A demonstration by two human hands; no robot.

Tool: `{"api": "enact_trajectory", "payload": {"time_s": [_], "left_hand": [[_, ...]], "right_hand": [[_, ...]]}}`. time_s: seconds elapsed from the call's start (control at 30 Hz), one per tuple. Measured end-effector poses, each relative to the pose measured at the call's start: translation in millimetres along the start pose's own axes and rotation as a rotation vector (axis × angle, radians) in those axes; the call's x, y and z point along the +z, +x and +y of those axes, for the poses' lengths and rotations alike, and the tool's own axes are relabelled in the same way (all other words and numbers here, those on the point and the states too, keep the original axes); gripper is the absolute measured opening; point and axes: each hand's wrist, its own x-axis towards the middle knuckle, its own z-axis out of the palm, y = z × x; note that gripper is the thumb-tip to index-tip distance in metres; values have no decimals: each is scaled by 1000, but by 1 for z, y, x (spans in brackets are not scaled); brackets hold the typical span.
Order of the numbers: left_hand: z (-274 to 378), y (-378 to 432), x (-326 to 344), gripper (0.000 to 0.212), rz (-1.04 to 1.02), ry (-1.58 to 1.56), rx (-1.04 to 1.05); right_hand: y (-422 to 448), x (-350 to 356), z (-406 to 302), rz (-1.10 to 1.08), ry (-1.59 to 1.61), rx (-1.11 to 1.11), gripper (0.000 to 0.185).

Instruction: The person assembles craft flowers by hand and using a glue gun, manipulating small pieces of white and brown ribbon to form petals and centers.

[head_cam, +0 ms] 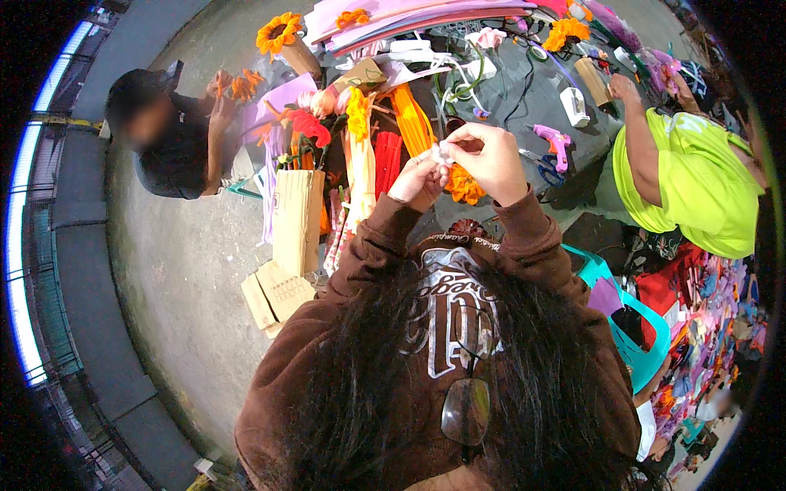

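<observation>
My left hand (420, 179) and my right hand (485, 161) meet over the table, fingertips pinching a small whitish piece (439, 153) between them; its kind is too small to tell. Just below the right hand lies an orange fuzzy flower (465, 185). Left of my hands are bundles of orange (412, 119), red (388, 161) and cream (359, 169) pipe cleaners, with a yellow flower (357, 113) and a red flower (311, 127) nearby. To the right sit a pink glue gun (556, 146) and blue-handled scissors (548, 170).
A tall cardboard box (295, 221) stands left of my arm. Coloured sheets (405, 21) lie along the far side, near a white tape dispenser (575, 107). One person in black (175, 144) works at left, another in bright yellow-green (688, 178) at right. A teal plastic chair (654, 344) is behind at right.
</observation>
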Motion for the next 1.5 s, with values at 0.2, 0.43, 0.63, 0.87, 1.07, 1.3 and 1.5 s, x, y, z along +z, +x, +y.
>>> {"api": "enact_trajectory", "payload": {"time_s": [0.2,0.43,0.63,0.87,1.07,1.3,1.5], "left_hand": [[5,-3,-2,15,75,199,137],[6,-5,1,13,86,211,143],[5,-6,2,16,100,262,127],[11,-6,5,15,97,117,155],[21,-9,-20,22,29,60,104],[28,-17,-61,29,102,33,251],[28,-27,-78,22,128,-158,330]], "right_hand": [[-2,3,10,76,66,2,7],[-3,-4,1,34,-167,-136,7],[-8,0,-1,64,-325,-242,9],[-6,-13,3,116,117,-18,23],[-12,-29,13,208,125,51,18],[-27,-46,29,157,85,141,17],[-38,-57,41,151,133,197,16]]}}
